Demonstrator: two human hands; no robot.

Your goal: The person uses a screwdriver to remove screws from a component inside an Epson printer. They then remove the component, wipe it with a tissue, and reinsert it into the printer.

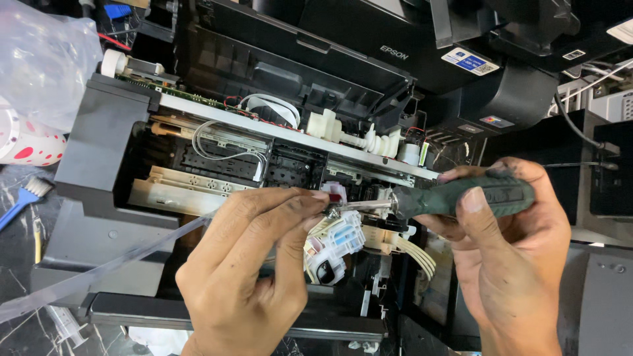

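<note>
An opened black inkjet printer (105, 151) lies in front of me with its inner mechanism, metal rail and white gears exposed. My right hand (508, 264) grips a dark green screwdriver (461, 196) held level, its metal shaft pointing left. My left hand (244, 277) pinches the shaft's tip with a small screw (333, 212) between thumb and fingertips. Just below the tip sits a white and blue plastic pump part (336, 245) with pale tubes curving off to the right.
A clear plastic strip (92, 270) runs diagonally across the printer's left side. A clear plastic bag (39, 59) and a white cup with red dots (26, 145) sit at the far left, above a small blue brush (23, 198). More black printers (514, 99) stand behind and at right.
</note>
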